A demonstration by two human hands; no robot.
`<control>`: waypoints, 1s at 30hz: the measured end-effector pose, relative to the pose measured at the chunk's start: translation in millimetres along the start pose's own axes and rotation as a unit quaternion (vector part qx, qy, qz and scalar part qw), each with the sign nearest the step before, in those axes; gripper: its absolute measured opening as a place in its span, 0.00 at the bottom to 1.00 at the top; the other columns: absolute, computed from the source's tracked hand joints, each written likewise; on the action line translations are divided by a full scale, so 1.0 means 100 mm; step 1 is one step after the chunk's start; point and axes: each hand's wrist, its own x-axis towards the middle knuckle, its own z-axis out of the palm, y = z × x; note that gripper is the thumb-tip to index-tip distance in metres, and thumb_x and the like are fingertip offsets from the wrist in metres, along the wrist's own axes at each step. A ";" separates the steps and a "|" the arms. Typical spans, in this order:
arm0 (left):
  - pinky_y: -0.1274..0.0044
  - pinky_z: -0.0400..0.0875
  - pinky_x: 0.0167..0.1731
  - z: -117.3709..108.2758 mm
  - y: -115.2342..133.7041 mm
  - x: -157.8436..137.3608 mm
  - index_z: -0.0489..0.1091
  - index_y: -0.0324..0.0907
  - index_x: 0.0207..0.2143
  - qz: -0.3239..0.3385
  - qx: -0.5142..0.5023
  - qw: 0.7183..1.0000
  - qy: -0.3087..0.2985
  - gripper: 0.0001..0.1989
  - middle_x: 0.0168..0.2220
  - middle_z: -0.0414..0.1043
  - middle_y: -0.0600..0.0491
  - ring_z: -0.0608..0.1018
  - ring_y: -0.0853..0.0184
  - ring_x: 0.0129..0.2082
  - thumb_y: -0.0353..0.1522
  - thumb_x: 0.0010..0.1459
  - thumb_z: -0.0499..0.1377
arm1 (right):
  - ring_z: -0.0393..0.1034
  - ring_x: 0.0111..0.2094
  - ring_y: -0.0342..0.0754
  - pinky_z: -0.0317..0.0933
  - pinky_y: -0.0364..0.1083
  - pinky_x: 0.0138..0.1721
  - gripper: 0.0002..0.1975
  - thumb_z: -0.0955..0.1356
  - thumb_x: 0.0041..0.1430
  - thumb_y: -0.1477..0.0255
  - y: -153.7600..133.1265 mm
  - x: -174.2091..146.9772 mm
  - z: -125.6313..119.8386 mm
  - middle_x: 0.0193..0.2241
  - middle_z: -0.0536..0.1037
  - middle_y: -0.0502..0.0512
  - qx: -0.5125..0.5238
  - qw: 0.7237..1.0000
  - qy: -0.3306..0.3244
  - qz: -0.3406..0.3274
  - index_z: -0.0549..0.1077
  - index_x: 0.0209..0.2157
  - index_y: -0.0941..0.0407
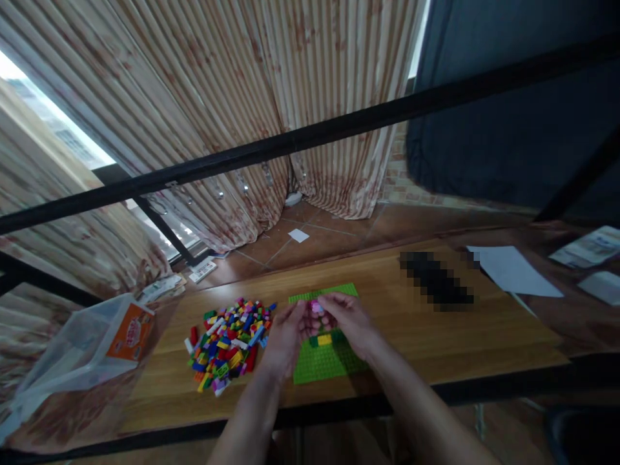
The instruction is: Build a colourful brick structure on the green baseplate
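Note:
Above a green studded baseplate point(329, 368), my two hands meet around a small pink toy brick point(317, 306). My left hand point(292, 326) pinches it from the left side. From the right, the fingers of my right hand point(346, 316) close on it too. The exact shape of the pink piece is partly hidden by my fingers. Below my hands a yellow brick point(324, 339) sits on the baseplate, with dark green pieces beside it. A pile of mixed coloured bricks point(232, 345) lies left of the baseplate.
The wooden table point(382, 290) carries all of this. At its right lie a pixelated black object point(436, 279) and white paper point(513, 268). A clear plastic box point(82, 345) with an orange label stands off the left end. A black rail point(271, 147) crosses beyond the table.

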 end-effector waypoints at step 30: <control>0.78 0.71 0.26 -0.26 -0.26 0.17 0.75 0.36 0.27 0.057 -0.098 0.989 0.092 0.12 0.22 0.74 0.54 0.73 0.72 0.21 0.34 0.41 0.70 | 0.68 0.25 0.42 0.63 0.42 0.27 0.14 0.75 0.46 0.58 0.28 0.10 0.16 0.23 0.77 0.51 -0.087 0.996 0.006 0.012 0.77 0.26 0.56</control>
